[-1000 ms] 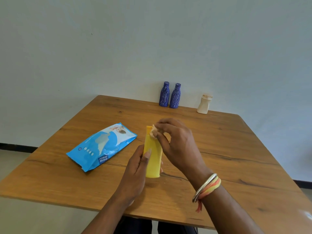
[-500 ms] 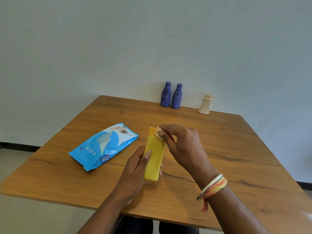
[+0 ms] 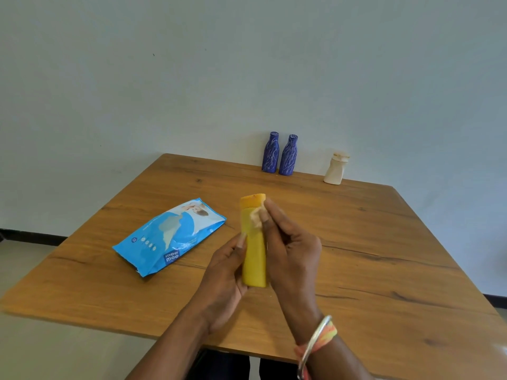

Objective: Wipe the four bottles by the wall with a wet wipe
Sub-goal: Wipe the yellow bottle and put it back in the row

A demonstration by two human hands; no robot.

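Observation:
My left hand [image 3: 223, 281] grips a yellow bottle [image 3: 253, 259] from the left and holds it upright over the middle of the table. My right hand [image 3: 290, 250] pinches a small white wet wipe [image 3: 255, 217] and presses it against the bottle's front, just below the orange cap. By the wall at the table's far edge stand two blue patterned bottles, one [image 3: 270, 152] touching or nearly touching the other [image 3: 288, 155], and a cream bottle [image 3: 335, 168] further right.
A blue pack of wet wipes [image 3: 168, 237] lies flat on the wooden table [image 3: 384, 242] to the left of my hands. The white wall rises right behind the far table edge. A metal bangle and threads circle my right wrist.
My right hand has slid the wipe from the bottle's cap down onto the upper front of the body. The left hand keeps its hold on the bottle.

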